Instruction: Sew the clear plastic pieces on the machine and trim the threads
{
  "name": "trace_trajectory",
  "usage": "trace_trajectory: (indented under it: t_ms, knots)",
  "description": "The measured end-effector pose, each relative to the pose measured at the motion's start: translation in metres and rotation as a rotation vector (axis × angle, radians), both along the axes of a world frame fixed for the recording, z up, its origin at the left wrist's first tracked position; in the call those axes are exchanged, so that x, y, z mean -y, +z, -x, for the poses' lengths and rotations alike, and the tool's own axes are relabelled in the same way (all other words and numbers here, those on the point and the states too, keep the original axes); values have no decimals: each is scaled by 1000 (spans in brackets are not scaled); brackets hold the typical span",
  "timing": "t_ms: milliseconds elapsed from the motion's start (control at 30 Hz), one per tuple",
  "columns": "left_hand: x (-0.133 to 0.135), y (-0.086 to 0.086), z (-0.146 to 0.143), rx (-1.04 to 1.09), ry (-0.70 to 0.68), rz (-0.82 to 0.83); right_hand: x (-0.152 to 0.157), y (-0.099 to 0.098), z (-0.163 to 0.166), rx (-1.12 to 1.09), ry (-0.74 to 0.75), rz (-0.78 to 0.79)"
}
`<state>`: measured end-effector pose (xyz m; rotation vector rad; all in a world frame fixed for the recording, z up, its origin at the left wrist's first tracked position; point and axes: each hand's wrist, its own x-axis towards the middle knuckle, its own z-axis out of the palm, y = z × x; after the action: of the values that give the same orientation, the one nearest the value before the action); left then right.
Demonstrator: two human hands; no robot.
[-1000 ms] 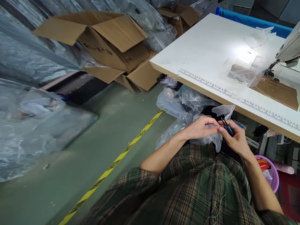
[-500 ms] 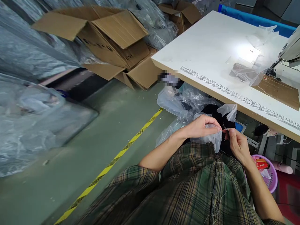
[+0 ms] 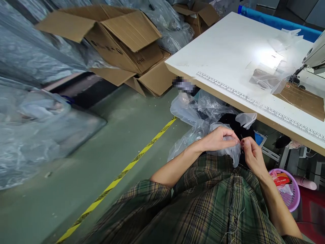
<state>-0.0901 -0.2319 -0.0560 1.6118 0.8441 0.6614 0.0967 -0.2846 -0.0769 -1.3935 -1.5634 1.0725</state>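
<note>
Closer to the left hand (image 3: 220, 138) now, the right hand (image 3: 253, 154) pinches a slim dark tool (image 3: 241, 137); the left pinches translucent whitish filmy material (image 3: 235, 156), apparently steadying it.

The strongest light in here pools on the white desk (image 3: 215, 44), a spot beside the sewing machine (image 3: 316, 56) burnt out to plain glare. Under the desk it's murky, and the hands (image 3: 219, 138) just in front catch a softer, more even light. Crumpled plastic (image 3: 209, 105) throws back small glints. The green floor (image 3: 122, 115) is dim, darker close to the plaid shirt (image 3: 208, 206). Off to the left, plastic sheeting (image 3: 27, 40) looks smeared and stretched, while the ruler marks (image 3: 228, 89) read fairly crisp; a blocky pixelated patch (image 3: 184, 84) hides something by the desk's corner
</note>
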Motion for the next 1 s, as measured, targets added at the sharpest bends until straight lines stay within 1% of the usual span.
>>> trace_trajectory:
  t_ms: [67,133,200,267,300,367,400,467,533,567,633,700,767,833,867,900,933,1000]
  knots:
    - [1,-1,3,-22,-9,-12,2,-8,4,-133,46,57]
    - [0,-6,6,-88,11,-91,3,-21,7,-188,79,117]
    - [-2,-20,10,-213,64,-256,2,-36,9,-166,45,145]
    - [-6,-43,13,-369,96,-476,-1,-48,10,-75,-48,91]
    - [-8,-57,14,-429,110,-574,-4,-51,9,-22,-130,16]
    - [-11,-88,13,-507,57,-691,-12,-50,7,72,-320,-214]
    - [-12,-103,12,-527,56,-725,-16,-47,6,112,-403,-343]
    - [-12,-129,8,-538,59,-768,-27,-37,6,206,-502,-560]
    - [-11,-143,4,-518,90,-807,-38,-27,8,323,-557,-689]
    - [-9,-146,2,-500,109,-827,-43,-24,9,377,-584,-723]
    - [-7,-141,0,-448,161,-869,-50,-20,10,435,-625,-740]
    - [-5,-125,0,-365,237,-905,-52,-20,11,421,-629,-703]
    - [-5,-102,0,-252,337,-915,-48,-18,10,364,-609,-642]
    - [-7,-76,0,-135,443,-879,-40,-14,9,291,-573,-595]
    - [-9,-63,-1,-75,475,-862,-34,-10,9,253,-547,-581]
    - [-11,-52,-2,-24,483,-841,-27,-5,9,216,-510,-571]
    - [-13,-42,-4,14,453,-804,-20,0,10,183,-460,-562]
    - [-18,-27,-9,84,338,-680,-4,11,13,131,-327,-534]
